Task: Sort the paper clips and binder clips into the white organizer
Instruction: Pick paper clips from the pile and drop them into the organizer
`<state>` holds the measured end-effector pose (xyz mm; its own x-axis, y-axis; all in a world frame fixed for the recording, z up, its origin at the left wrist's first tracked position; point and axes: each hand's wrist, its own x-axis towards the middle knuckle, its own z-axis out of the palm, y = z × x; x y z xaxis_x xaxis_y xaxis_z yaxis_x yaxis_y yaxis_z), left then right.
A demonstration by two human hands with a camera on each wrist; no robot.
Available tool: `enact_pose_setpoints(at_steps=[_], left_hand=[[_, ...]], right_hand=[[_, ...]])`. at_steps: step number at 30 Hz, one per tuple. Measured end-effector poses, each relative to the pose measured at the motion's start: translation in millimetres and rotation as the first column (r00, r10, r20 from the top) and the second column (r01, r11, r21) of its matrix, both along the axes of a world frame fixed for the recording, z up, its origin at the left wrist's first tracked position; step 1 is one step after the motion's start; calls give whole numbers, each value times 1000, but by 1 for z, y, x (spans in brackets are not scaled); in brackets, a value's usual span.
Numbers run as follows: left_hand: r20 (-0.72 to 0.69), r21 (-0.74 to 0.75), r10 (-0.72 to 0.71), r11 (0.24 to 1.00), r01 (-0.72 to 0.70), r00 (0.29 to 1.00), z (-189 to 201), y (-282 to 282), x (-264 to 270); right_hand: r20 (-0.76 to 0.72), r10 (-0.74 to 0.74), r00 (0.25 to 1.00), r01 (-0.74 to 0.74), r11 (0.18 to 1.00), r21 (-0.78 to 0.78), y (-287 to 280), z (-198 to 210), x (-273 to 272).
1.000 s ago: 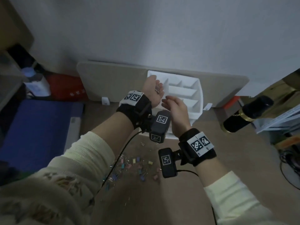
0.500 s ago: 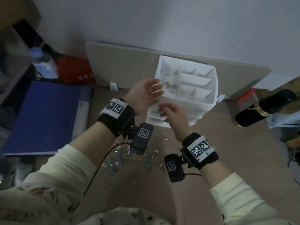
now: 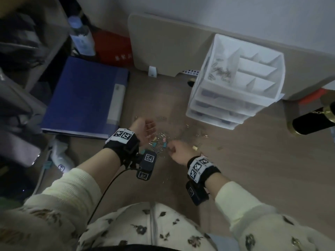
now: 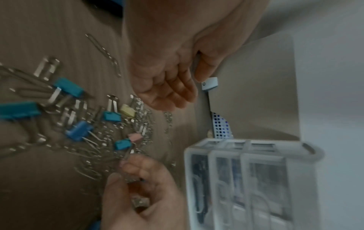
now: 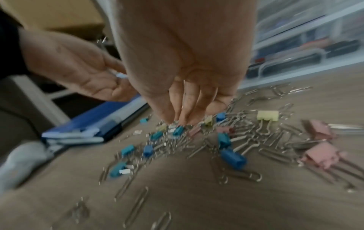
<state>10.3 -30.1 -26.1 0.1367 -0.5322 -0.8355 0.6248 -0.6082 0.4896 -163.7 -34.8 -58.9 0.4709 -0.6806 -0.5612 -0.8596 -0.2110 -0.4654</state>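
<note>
Both hands have dropped back down from the white organizer (image 3: 213,82) to the pile on the floor, so the last batch looks delivered and we're on another pickup round. Right hand (image 3: 178,151) is curled in, fingertips (image 5: 177,115) bunched down into the middle of the heap and pinching at the silver paper clips (image 5: 234,174); from the left wrist view it looks like it has a few wire ones caught between thumb and fingers. Left hand (image 3: 143,131) is relaxed and cupped palm-up just beside the pile, holding nothing I can make out, probably waiting to be loaded. Paper clips already sit in the organizer's top left compartment, the other compartments look bare. Plenty still left: the coloured binder clips (image 4: 74,130) are all mixed into the tangle. My guess is the next move needs a careful pinch to tease clips free without dragging binder clips along, then a lift to the organizer, which stands well apart from the pile, toward the wall. Surface is a brownish wood-look floor (image 3: 253,178); a blue folder (image 3: 79,96) lies to the left, a beige board (image 3: 163,44) leans on the wall behind, and it's dim.
</note>
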Motion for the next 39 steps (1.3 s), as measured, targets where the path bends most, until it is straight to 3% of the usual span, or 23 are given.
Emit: enact_pose_setpoints(at_steps=[4,9,13,17,26,29,33,36,39], left_hand=[[14,22,-42,999,42,999,-10,12,17],[60,76,-24,997,19,998,-24,16,36],[53,105,-31,994,25,998,-32,14,40],[59,110,-59,993,52,997,-37,9,40],[8,89,-58,994,57,998,-46,3,38],[49,102,-83,992,78,995,-48,4,37],[46,84,-75,994,71,996,-50,3,36],[69,53,-51,997,48,996,-53,2,32],[61,10,-68,998,67,996,-55,-1,27]], right_hand=[[-104,148,983,-162,976,-146,10,-20,21],[2,14,1000,-13,962,-271,-2,-21,33],[-47,-25,999,8,942,-337,-28,-24,42],[-129,7,992,-45,954,-295,-46,-31,51],[-157,67,985,-96,977,-190,-44,-44,70],[-169,71,983,-100,980,-171,-41,-46,68],[-112,-72,991,57,990,-132,-41,-40,60],[54,-225,973,230,967,-110,-41,-26,49],[243,-347,906,380,919,-106,-42,-8,45]])
